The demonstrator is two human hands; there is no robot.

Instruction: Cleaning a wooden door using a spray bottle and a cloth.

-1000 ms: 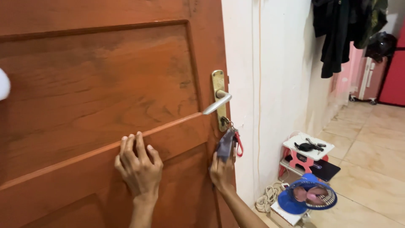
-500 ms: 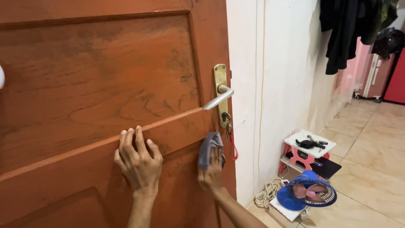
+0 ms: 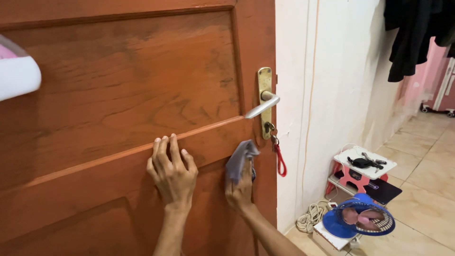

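left hand: flat on door, palm down, fingers spread, tips at the slanted moulding strip; grasped nothing
right hand: pressed to door below handle, grasped grey cloth
cloth: bunched, upper end stuck out above fingers, against wood just left of door edge, near keys
handle: silver lever on brass plate, pointed left and slightly down
keys: hung in lock under lever, red strap dangled below
wall: white, right of door, thin cable ran down it
floor: tiled; blue fan, coiled rope, pink-and-white stool near wall
clothes: dark, hung top right
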